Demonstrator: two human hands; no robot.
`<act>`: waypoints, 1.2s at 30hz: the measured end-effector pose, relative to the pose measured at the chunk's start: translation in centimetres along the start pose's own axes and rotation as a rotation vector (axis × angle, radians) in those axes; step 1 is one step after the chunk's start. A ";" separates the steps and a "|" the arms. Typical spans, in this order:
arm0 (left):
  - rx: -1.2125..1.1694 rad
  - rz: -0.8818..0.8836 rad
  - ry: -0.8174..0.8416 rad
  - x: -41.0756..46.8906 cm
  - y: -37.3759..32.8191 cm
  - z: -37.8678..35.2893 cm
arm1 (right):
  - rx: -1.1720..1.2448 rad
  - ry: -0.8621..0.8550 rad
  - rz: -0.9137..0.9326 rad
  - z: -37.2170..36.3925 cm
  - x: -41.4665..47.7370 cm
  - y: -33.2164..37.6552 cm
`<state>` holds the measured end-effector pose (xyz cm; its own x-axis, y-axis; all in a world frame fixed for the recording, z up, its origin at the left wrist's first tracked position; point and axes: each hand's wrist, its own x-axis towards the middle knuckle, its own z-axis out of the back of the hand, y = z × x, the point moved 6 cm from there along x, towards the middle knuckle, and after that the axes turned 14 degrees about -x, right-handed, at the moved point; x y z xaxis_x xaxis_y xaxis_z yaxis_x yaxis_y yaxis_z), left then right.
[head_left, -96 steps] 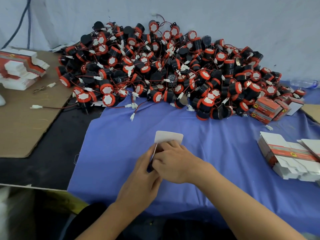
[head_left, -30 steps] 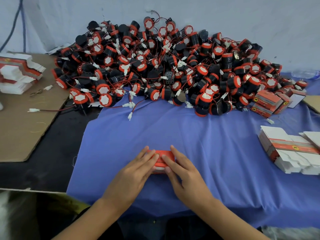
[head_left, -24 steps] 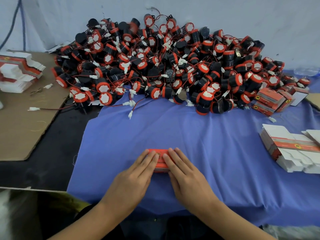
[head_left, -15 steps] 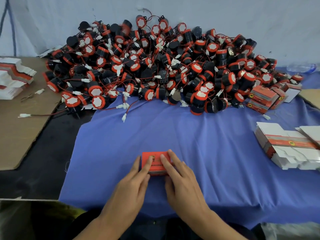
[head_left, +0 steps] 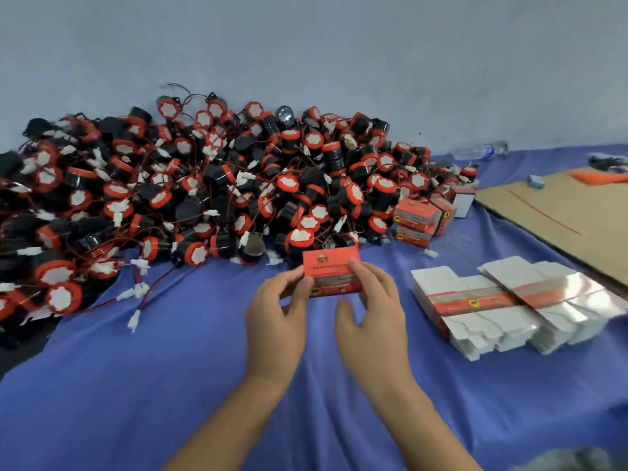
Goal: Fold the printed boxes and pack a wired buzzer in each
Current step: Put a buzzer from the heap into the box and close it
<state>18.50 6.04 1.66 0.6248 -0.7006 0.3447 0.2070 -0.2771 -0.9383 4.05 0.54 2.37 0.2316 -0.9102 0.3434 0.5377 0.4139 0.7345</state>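
Hovering just above the blue cloth (head_left: pixel 170 385), a red printed box (head_left: pixel 331 266) is held between both hands, its long printed face turned up toward the camera. Its left end is pinched between the thumb and fingers of the left hand (head_left: pixel 275 321). Its right end is gripped by the curled fingers of the right hand (head_left: pixel 370 314), whose thumb is spread below the box; whether that thumb touches the card cannot be told. The box is seen directly in front of the near edge of a large heap of wired buzzers (head_left: pixel 204 192), black bodies with red rims, white faces and red leads ending in white plugs, piled against the wall (head_left: pixel 306 45) at the back of the bench (head_left: pixel 20 341).

A few folded boxes (head_left: pixel 421 219) are stacked at the right foot of the heap. A stack of flat box blanks (head_left: pixel 503 300), white with a red band, is laid on the cloth to the right of the hands, near them but apart. Farther right a cardboard sheet (head_left: pixel 560 215) is spread, and a plastic bottle (head_left: pixel 482 151) is lying by the wall.
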 end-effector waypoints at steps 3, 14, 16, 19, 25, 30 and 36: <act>-0.001 -0.044 0.127 3.9 -0.1 -6.1 | -0.072 -0.022 -0.041 2.3 5.5 -1.8; -0.071 0.093 0.569 16.9 5.4 -25.7 | -0.294 -0.055 -0.177 5.0 24.2 -12.6; 0.123 0.101 0.710 17.7 6.8 -27.1 | -0.382 0.026 -0.170 4.0 25.6 -14.8; 0.254 0.058 0.844 17.8 8.2 -27.5 | -0.544 0.112 -0.133 2.7 26.0 -16.9; 0.268 0.049 0.805 17.0 8.5 -25.9 | -0.517 0.110 -0.091 3.7 25.1 -15.9; 0.108 0.048 0.556 13.7 4.8 -25.0 | -0.524 0.012 -0.025 7.6 21.8 -13.5; 0.271 0.187 0.621 5.7 2.8 -25.9 | -0.958 0.419 -0.060 9.4 15.0 -13.7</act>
<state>3.19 -15.75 1.67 0.1398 -0.9887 0.0534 0.3685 0.0019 -0.9296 -7.46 -18.68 2.96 0.3474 -0.9368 -0.0427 0.9324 0.3499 -0.0902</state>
